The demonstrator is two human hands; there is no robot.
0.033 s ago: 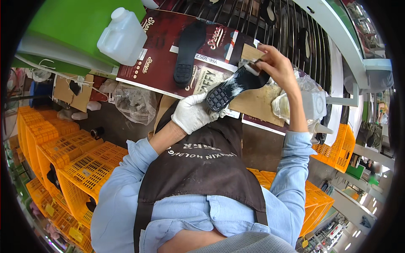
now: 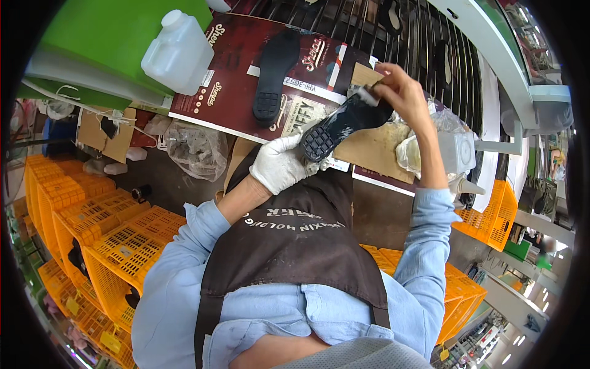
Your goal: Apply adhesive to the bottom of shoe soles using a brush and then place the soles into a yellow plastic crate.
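My left hand (image 2: 279, 165), in a white glove, grips the heel end of a black shoe sole (image 2: 335, 132) with a gridded tread block. The sole slants up to the right, and a wet whitish smear lies along its middle. My bare right hand (image 2: 402, 95) pinches a small brush (image 2: 369, 96) with pale bristles against the sole's toe end. My fingers hide most of its handle. Another black sole (image 2: 275, 71) lies on the dark red cardboard (image 2: 236, 117), left of the one I hold.
A white plastic jug (image 2: 178, 55) stands at the upper left. On the right are a translucent container (image 2: 458, 154), crumpled plastic and a brown cardboard piece (image 2: 375, 150). A rack of metal rods (image 2: 356, 24) runs behind. Orange crates (image 2: 123, 246) stack at the lower left.
The brush and my right hand have shifted slightly at the toe end. The white smear on the sole is thinner and smaller. My left hand stays almost in place.
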